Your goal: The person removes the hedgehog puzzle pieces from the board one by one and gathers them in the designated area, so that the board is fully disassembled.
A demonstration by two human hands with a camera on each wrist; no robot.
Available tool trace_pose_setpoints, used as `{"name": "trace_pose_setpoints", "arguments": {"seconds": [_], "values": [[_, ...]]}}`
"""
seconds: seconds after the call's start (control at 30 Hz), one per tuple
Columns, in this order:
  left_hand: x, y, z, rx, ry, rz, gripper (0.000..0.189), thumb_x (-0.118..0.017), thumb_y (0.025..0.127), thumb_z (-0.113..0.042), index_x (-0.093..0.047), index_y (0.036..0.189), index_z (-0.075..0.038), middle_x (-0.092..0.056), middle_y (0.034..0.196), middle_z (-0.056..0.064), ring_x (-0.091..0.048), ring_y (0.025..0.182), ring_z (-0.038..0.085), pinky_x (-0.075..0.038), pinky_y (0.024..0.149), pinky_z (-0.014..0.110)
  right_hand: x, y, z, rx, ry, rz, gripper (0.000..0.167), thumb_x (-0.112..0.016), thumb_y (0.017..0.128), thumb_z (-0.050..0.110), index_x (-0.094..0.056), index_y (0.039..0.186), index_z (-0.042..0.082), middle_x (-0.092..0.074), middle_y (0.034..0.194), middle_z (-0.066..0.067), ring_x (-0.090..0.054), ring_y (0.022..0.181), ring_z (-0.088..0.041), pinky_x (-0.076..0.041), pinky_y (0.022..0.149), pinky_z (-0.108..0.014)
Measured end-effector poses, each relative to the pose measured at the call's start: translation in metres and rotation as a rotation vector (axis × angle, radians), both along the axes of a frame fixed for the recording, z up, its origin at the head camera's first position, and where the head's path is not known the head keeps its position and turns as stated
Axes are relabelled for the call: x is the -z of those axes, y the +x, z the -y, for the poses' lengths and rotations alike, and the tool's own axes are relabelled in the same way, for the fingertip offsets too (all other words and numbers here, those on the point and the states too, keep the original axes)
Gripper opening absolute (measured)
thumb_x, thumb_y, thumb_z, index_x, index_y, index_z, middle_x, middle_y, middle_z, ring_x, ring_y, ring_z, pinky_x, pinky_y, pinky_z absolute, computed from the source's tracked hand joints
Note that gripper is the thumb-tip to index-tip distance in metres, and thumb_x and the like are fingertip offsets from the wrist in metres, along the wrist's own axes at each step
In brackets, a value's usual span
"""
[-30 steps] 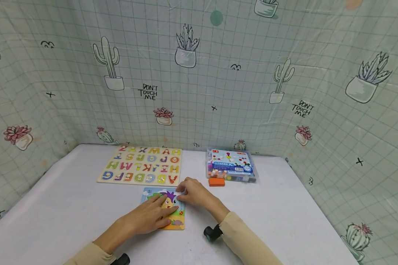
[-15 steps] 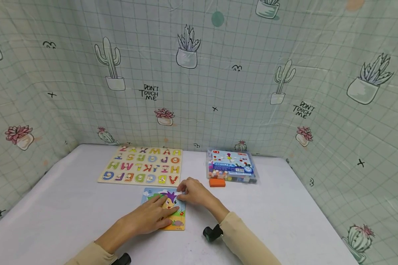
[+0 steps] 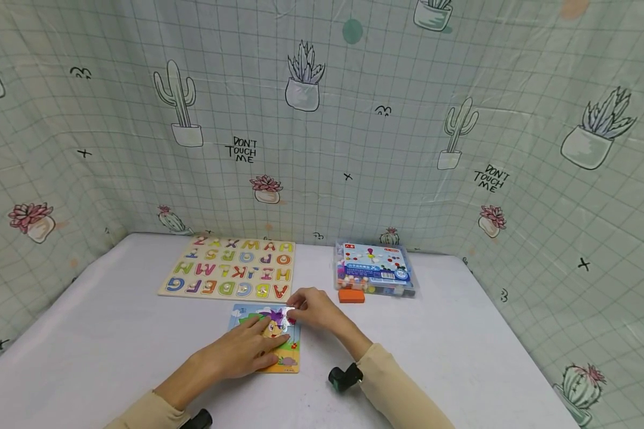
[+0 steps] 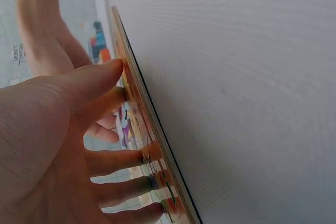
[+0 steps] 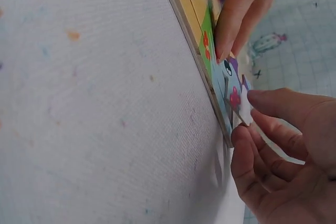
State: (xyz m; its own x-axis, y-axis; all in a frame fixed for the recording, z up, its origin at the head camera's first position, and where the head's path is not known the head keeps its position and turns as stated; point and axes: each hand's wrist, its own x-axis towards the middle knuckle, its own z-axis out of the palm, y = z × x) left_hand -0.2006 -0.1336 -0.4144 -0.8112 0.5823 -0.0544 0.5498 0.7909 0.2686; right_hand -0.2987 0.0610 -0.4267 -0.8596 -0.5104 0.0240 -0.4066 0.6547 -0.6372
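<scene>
A small cartoon jigsaw puzzle (image 3: 287,361) in a flat tray lies on the table before me, showing a purple-haired figure. My left hand (image 3: 241,351) rests on it with fingers spread; in the left wrist view the fingertips (image 4: 139,157) press its face and the thumb touches its near edge. At the puzzle's upper right corner, my right hand (image 3: 315,310) pinches a puzzle piece (image 5: 243,107) between thumb and fingers. That piece is tilted up from the tray, seen nearly edge-on in the right wrist view. The left hand covers much of the picture.
Behind the puzzle lies a wooden alphabet board (image 3: 228,268). A clear plastic box (image 3: 375,268) of colourful parts stands at the back right, with an orange block (image 3: 351,296) in front of it. A patterned cloth (image 3: 322,143) hangs around the white table (image 3: 434,357).
The right hand's fingertips have lifted and tilted a piece at the puzzle's upper right corner, where a shiny glint now shows. The left hand has stayed in place.
</scene>
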Motion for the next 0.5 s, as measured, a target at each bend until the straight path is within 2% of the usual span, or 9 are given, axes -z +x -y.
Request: {"name": "trace_pose_setpoints", "arguments": {"seconds": [0.27,0.5], "values": [[-0.0001,0.0003,0.0006,0.004,0.001,0.01,0.043,-0.057,0.098,-0.036,-0.058,0.138,-0.02,-0.043,0.148,0.029,-0.037,0.14,0.048,-0.033,0.113,0.062,0.0004,0.0006,-0.0043,0.006,-0.034,0.018,0.018,-0.068,0.091,0.012,-0.074,0.107,0.006,-0.069,0.094,-0.004,-0.059,0.082,-0.011,-0.051,0.067,-0.019],[-0.0007,-0.0006,0.0004,-0.003,0.0,0.009,0.043,-0.058,0.098,-0.037,-0.059,0.137,-0.021,-0.043,0.148,0.029,-0.037,0.138,0.05,-0.035,0.111,0.063,-0.0002,0.0002,-0.0058,0.004,-0.106,0.084,0.017,-0.064,0.094,0.008,-0.071,0.108,0.005,-0.065,0.089,-0.005,-0.064,0.071,-0.011,-0.053,0.06,-0.021]]}}
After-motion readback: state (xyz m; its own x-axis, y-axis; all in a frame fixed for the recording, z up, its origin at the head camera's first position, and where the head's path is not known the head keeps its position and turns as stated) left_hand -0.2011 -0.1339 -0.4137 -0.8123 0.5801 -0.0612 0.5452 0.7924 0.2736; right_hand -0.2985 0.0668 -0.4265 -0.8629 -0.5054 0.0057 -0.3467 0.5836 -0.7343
